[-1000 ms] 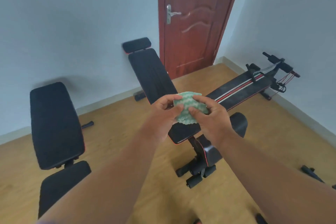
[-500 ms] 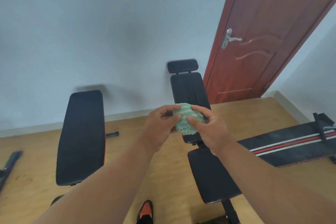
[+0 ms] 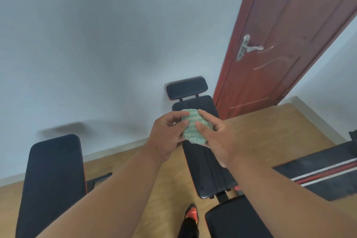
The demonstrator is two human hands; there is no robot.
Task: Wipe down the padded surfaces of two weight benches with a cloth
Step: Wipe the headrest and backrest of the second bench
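At the far left we see a black padded weight bench (image 3: 52, 181) with a thin red edge, standing on the wooden floor (image 3: 280, 131) near the grey wall (image 3: 96, 44); its near end runs off the bottom of the frame, and our left forearm covers its lower right corner. Just to its right a dark bar (image 3: 100, 178) lies low by the floor, too blurred for us to name.

In the middle, our left hand (image 3: 166, 137) and right hand (image 3: 214, 135) hold a bunched cloth (image 3: 194, 128) between them, raised in the air in front of the second bench. The cloth is pale green with wavy white bands and a fluffy weave, crumpled into a rough wad. The left fingers curl round its left side, the thumb pressing on its front; the right thumb and fingers pinch its right side. How the cloth is folded inside the wad we cannot tell.

Behind the hands stands the second weight bench (image 3: 204, 170), long, black and padded, with a separate headrest pad (image 3: 186, 89) against the wall. Hands and cloth hide part of its backrest. Below it an orange and black shoe (image 3: 191, 213) shows, partly cut off.

To the right is a reddish-brown door (image 3: 289, 25) with a silver lever handle (image 3: 249, 47). At the right edge lies a black board with red and white stripes (image 3: 328, 174), cut by the frame.
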